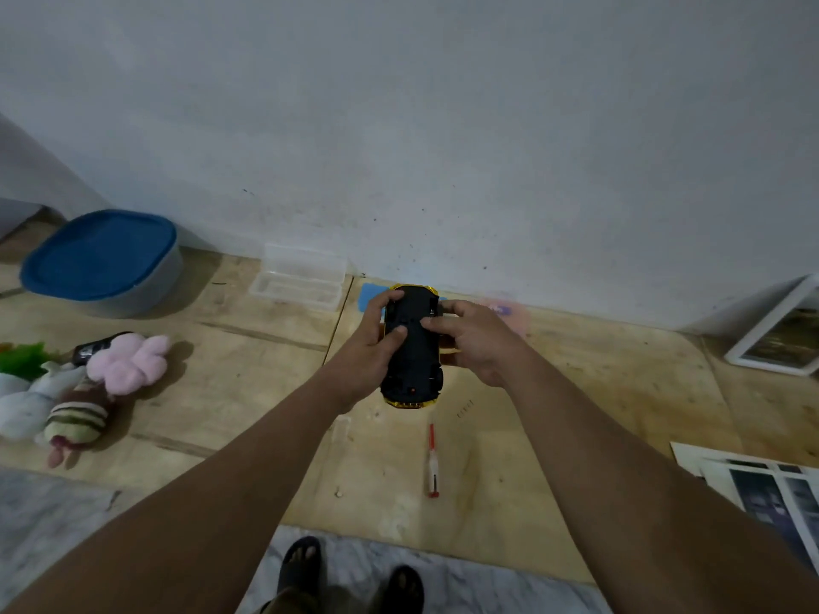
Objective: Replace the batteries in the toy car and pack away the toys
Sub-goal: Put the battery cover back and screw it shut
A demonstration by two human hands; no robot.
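Observation:
A yellow toy car [413, 361] is held upside down above the wooden table [576, 392], its black underside facing me. My left hand [370, 343] grips its left side, thumb lying on the underside. My right hand [472, 339] holds the right side with fingertips pressed on the black base near the middle. A red-and-white screwdriver [432, 463] lies on the table below the car. Several small screws [465, 409] lie to the right of the car's lower end. Several soft toys [88, 387] lie in a heap at the left.
A grey tub with a blue lid [104, 259] stands at the back left. A clear plastic case [299, 277] lies open by the wall. Blue [370, 296] and pink [509, 314] flat items lie behind the car. A framed picture [780, 330] leans at right; printed photos [762, 485] lie at lower right.

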